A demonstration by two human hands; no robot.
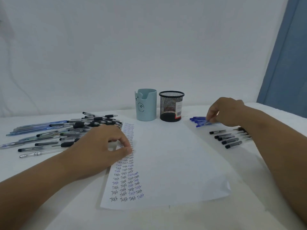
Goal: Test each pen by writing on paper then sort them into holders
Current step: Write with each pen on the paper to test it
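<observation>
Right hand (224, 112) pinches a blue capped pen (201, 123) right of the black mesh holder (172, 106), left hand (106, 145) presses the white paper (174, 163) with loosely curled fingers; a careless lift could scatter neighbouring blue pens.

White table (182, 218) (blue curtain (287, 55) behind)

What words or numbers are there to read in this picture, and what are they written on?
"Test": handwritten again and again, in black and blue ink, in columns on the white paper.
Sticker with a barcode on the black mesh holder: its print is too small to read.
Light blue holder: only a drawn face, no words.
Pens: any print is too blurred to read.
</observation>
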